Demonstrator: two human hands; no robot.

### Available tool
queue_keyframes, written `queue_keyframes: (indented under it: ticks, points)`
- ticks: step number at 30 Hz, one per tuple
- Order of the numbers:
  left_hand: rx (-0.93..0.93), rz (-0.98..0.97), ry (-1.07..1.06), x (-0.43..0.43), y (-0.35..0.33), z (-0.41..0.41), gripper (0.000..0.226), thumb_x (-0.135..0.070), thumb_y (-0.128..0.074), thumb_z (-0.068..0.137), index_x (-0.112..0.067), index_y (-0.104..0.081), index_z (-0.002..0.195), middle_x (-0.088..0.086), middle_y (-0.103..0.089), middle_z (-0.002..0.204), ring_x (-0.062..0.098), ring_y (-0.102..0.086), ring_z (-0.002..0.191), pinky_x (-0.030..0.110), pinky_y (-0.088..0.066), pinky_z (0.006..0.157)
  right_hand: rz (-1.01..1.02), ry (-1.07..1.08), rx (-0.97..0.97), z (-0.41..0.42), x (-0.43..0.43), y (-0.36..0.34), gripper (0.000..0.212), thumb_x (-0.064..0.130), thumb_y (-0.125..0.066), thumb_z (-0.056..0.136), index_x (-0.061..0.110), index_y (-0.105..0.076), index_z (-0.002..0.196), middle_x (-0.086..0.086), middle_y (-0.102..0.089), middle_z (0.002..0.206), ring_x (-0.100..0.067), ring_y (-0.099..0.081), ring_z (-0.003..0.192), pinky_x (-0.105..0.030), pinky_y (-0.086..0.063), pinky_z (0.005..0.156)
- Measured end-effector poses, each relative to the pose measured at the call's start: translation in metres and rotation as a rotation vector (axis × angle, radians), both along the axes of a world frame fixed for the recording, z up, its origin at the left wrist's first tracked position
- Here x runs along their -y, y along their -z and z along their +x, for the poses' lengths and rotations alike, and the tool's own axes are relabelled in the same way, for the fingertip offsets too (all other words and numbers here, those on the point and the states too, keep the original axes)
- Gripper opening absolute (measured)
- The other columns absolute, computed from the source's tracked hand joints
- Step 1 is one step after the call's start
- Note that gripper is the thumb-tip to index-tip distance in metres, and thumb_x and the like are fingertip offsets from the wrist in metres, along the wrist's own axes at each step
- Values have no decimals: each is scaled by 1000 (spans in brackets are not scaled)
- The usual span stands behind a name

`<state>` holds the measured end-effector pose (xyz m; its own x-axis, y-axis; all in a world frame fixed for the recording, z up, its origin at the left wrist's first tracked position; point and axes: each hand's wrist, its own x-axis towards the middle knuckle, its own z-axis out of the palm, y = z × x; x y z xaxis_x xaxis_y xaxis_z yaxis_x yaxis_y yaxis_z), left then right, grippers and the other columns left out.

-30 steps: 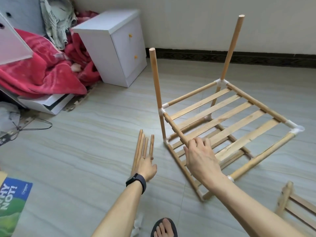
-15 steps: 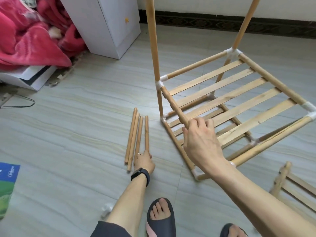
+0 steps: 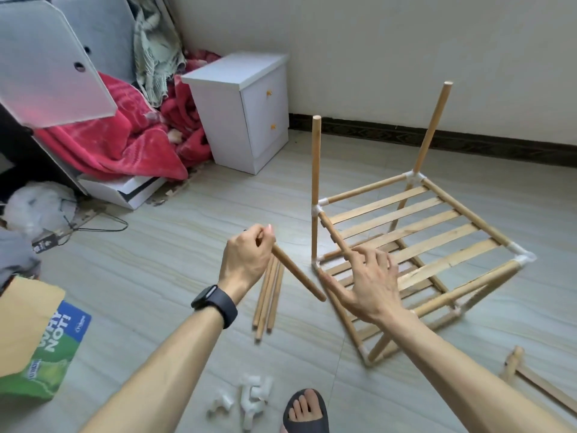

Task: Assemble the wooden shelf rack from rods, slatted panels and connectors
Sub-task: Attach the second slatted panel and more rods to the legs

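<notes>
Lower right: a spare slatted panel [image 3: 537, 385] is cut by the frame edge, with only one corner and a couple of slats showing. The right hand [image 3: 371, 285] covers the middle of the near-left side of the rack [image 3: 437, 239]; it is unclear whether its fingertips touch the rail beneath or hang just above it. The top end of the rod [image 3: 296, 276] is buried in the left hand [image 3: 246, 257]. White connectors [image 3: 249, 398] lie on the floor [image 3: 156, 260] beside a sandalled foot [image 3: 307, 410], too blurred to count. Left hand: fingers curled tight round the rod, which slants down and right. Its free tip ends close below the right thumb and above the loose rods [image 3: 268, 295] lying together on the tiles. Black watch [image 3: 215, 303] on the left wrist. Right hand: fingers spread and slack, gripping nothing. The rack sits right of centre on the floor, half built and tilted. It has two slatted tiers of pale wood, one over the other, framed by round rails with white joints at the corners. Its near corner is down on the tiles and its right corner is raised. Two bare uprights rise from the left and far corners, the far one leaning right. Far left: white cabinet [image 3: 243, 110] and red blanket [image 3: 125, 145]. Near left: a green and blue box [image 3: 40, 348], partly out of frame.
</notes>
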<state>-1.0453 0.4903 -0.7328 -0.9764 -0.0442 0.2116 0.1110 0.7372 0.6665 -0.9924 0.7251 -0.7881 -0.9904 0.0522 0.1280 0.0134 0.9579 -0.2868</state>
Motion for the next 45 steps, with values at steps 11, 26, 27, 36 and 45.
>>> queue_keyframes:
  ticks: [11, 26, 27, 36, 45]
  points:
    - [233, 673, 359, -96, -99, 12, 28, -33, -57, 102, -11, -72, 109, 4, -74, 89, 17, -66, 74, 33, -58, 70, -1295, -82, 187, 40, -12, -97, 32, 31, -40, 109, 8, -59, 121, -3, -67, 79, -20, -62, 65, -31, -56, 63]
    - [287, -456, 544, -143, 73, 26, 62, -59, -17, 104, -38, -1, 160, -11, 26, 164, 9, 24, 150, 50, 11, 122, -1868, 461, -258, 44, -85, -63, 51, 19, -54, 97, 26, -31, 51, 6, -19, 48, -13, -19, 45, -30, -19, 52]
    - [281, -445, 532, -143, 77, 28, 61, -59, -16, 104, -39, -2, 160, -11, 28, 163, 8, 26, 150, 49, 13, 122, -1877, 476, -282, 42, -84, -59, 51, 18, -54, 97, 26, -31, 51, 5, -19, 48, -13, -18, 44, -29, -19, 51]
    - [220, -510, 491, -149, 90, 25, 54, -55, -16, 104, -36, -17, 154, -6, 21, 167, 13, 24, 152, 51, 17, 120, -1756, 213, -298, 40, -76, -51, 43, 16, -53, 80, 23, -30, 44, 3, -18, 43, -14, -21, 38, -26, -21, 45]
    - [82, -467, 396, -158, 107, 22, 56, -56, -3, 88, -29, -28, 130, -3, -1, 166, 16, 16, 154, 56, 16, 119, -1671, -41, -192, 43, -69, -43, 35, 15, -56, 71, 24, -35, 44, 7, -24, 39, -10, -21, 34, -19, -24, 44]
